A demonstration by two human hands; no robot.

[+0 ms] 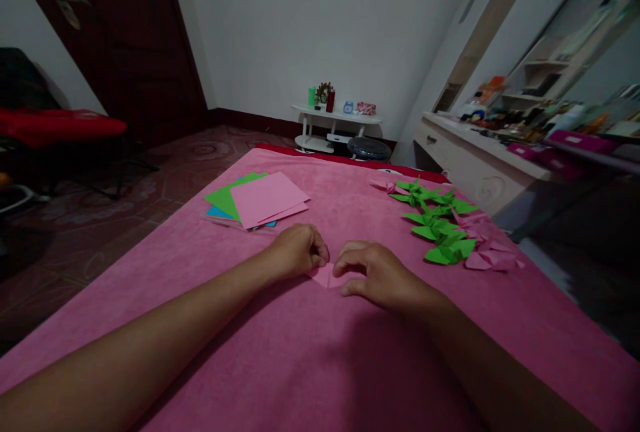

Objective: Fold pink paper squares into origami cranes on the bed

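Observation:
A small folded piece of pink paper (327, 277) lies on the pink cloth, creased down its middle. My left hand (300, 250) is closed, its thumb and fingertips pinching the paper's left side. Over the right side curls my right hand (375, 275); its fingers and thumb bend round that part of the paper and hold it, with a gap showing between index finger and thumb. The hands hide both outer ends of the paper. Beyond my left hand is a stack of square sheets, with pink sheets (270, 197) above a green sheet (223, 197) and blue ones (216, 212).
Several folded green paper cranes (450, 247) and pink paper cranes (493, 255) sit at the right of the pink-covered table (240, 365). A white shelf (345, 114) stands by the far wall, a cluttered dresser (480, 152) on the right, a red chair (60, 127) on the left.

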